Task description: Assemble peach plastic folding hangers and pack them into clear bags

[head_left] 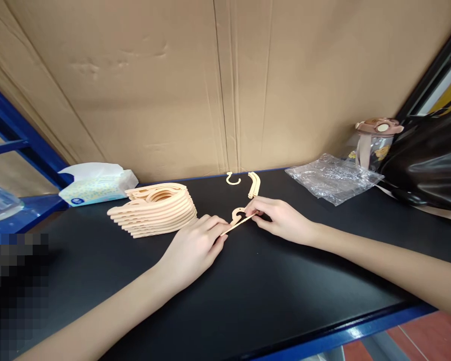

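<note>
Between my two hands is a cream plastic clothes hanger (pixel 236 225), tilted, with its curved hook on the far side. My left hand (pixel 197 239) pinches its left end, and my right hand (pixel 281 219) grips the right end; the fingers cover both ends. Left of my left hand rests a stack of folded cream hangers (pixel 160 213). Beyond my hands, near the wall, lie a loose cream hook (pixel 233 179) and a few curved cream arm pieces (pixel 254 185).
A tissue pack (pixel 97 185) sits at the back left of the black table (pixel 285 291). At the back right are a crumpled clear plastic bag (pixel 332 178), a water bottle (pixel 378 143) and a black bag (pixel 432 160). A cardboard wall (pixel 154 90) stands behind.
</note>
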A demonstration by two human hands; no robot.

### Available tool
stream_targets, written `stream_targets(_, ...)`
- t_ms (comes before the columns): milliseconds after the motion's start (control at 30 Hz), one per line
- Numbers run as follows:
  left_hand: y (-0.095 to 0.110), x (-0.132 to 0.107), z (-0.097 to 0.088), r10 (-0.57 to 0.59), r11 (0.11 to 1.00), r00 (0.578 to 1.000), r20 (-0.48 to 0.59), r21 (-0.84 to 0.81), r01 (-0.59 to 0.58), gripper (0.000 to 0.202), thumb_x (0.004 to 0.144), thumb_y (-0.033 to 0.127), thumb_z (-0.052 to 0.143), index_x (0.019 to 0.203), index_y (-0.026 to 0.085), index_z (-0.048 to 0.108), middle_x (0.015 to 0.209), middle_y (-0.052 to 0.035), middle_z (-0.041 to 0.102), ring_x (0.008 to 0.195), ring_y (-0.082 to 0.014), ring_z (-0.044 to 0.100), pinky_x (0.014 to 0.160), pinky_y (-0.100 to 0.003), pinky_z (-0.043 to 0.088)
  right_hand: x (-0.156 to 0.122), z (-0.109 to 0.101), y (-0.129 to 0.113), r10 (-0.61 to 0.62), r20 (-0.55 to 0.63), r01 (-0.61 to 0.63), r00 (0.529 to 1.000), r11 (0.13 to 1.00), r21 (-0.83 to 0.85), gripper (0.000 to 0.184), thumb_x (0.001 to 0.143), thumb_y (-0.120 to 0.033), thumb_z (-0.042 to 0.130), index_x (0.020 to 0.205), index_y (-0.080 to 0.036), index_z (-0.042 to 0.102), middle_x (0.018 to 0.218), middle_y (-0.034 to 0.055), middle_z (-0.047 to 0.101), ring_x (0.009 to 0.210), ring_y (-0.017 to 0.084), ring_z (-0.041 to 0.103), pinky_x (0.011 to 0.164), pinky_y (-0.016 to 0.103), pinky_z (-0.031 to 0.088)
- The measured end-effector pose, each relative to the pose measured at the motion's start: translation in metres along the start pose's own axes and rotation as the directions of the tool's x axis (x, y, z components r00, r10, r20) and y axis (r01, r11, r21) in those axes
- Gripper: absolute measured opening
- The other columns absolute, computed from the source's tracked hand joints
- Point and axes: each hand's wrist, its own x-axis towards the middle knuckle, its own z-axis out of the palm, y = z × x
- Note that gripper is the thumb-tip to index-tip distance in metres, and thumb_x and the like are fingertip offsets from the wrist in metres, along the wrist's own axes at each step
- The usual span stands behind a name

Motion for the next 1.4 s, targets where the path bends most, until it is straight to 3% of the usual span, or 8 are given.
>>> stream_targets(67,-0.0014,0.0005,-0.0008,-0.012,1.000,1.000,0.007,-0.026,0.012,0.024,0.096,0.019,0.041,0.105,0.018,0.063,0.104,-0.0032,0.066,0.090,-0.0183,0.060,0.077,-0.033,0.049,0.0002,0.0012,0.0016,-0.004,-0.007,0.004,1.000,1.000,0.008,0.015,0.090,-0.012,0.049,0.093,-0.021,0.060,0.093,0.0021,0.064,0.083,0.015,0.060,0.075,0.028,0.049)
stream_targets(267,-0.0017,0.0009,-0.0016,0.024,0.994,0.999,0.024,-0.106,-0.022,0.029,0.095,0.018,0.041,0.121,0.019,0.053,0.107,-0.0055,0.065,0.091,-0.0193,0.060,0.078,-0.034,0.049,-0.0015,0.0029,-0.0024,-0.043,-0.013,0.044,0.999,0.986,0.161,0.012,0.093,-0.022,0.053,0.100,-0.021,0.061,0.090,0.0012,0.065,0.079,0.012,0.061,0.073,0.025,0.049)
stream_targets(467,-0.0015,0.0016,-0.0030,0.102,0.986,0.993,0.056,-0.138,-0.093,0.028,0.097,0.018,0.036,0.118,0.020,0.056,0.111,-0.0055,0.064,0.096,-0.0189,0.059,0.083,-0.035,0.048,-0.0015,-0.0003,-0.0057,-0.075,-0.047,0.074,0.996,0.997,-0.032,0.015,0.094,-0.024,0.050,0.095,-0.022,0.065,0.096,0.0025,0.066,0.092,0.015,0.060,0.079,0.028,0.048)
stream_targets(600,-0.0019,0.0023,-0.0048,0.113,0.984,0.990,0.084,-0.146,-0.100,0.027,0.096,0.017,0.040,0.117,0.018,0.057,0.116,-0.0053,0.063,0.103,-0.0193,0.057,0.088,-0.035,0.047,0.0000,-0.0002,-0.0037,-0.027,-0.030,0.025,0.999,0.996,-0.081,0.015,0.093,-0.023,0.052,0.094,-0.024,0.067,0.102,0.0012,0.066,0.099,0.016,0.059,0.084,0.030,0.048)
stream_targets(767,-0.0020,0.0022,-0.0046,0.149,0.983,0.986,0.074,-0.115,-0.140,0.031,0.097,0.019,0.040,0.122,0.020,0.057,0.117,-0.0046,0.064,0.103,-0.0192,0.057,0.087,-0.035,0.048,-0.0001,-0.0002,-0.0028,0.020,-0.038,-0.023,0.999,0.996,-0.084,0.017,0.094,-0.024,0.050,0.091,-0.023,0.067,0.099,0.0012,0.067,0.100,0.017,0.059,0.085,0.031,0.049)
stream_targets(1067,-0.0022,0.0036,-0.0039,0.137,0.990,0.989,0.058,-0.025,-0.136,0.035,0.096,0.019,0.041,0.127,0.022,0.056,0.108,-0.0058,0.063,0.094,-0.0197,0.057,0.082,-0.035,0.049,-0.0004,0.0008,0.0004,-0.036,-0.016,0.035,0.999,0.996,-0.077,0.020,0.094,-0.024,0.051,0.101,-0.023,0.069,0.101,0.0037,0.066,0.097,0.017,0.059,0.086,0.034,0.051)
stream_targets(1267,-0.0077,0.0038,-0.0042,0.129,0.986,0.991,0.040,0.102,-0.133,0.033,0.097,0.018,0.037,0.118,0.019,0.062,0.098,-0.0062,0.064,0.089,-0.0203,0.057,0.078,-0.036,0.047,-0.0006,0.0003,-0.0013,-0.063,0.002,0.063,0.998,0.997,-0.052,0.020,0.093,-0.021,0.051,0.102,-0.020,0.068,0.101,0.0047,0.066,0.095,0.018,0.059,0.085,0.033,0.050)
stream_targets(1400,-0.0095,0.0034,-0.0020,0.104,0.991,0.994,0.025,0.086,-0.106,0.031,0.098,0.021,0.036,0.114,0.018,0.063,0.097,-0.0061,0.064,0.087,-0.0199,0.057,0.076,-0.035,0.047,-0.0007,-0.0012,-0.0018,-0.057,-0.010,0.057,0.998,0.998,-0.026,0.014,0.092,-0.021,0.053,0.095,-0.019,0.066,0.095,0.0041,0.067,0.092,0.018,0.060,0.083,0.032,0.050)
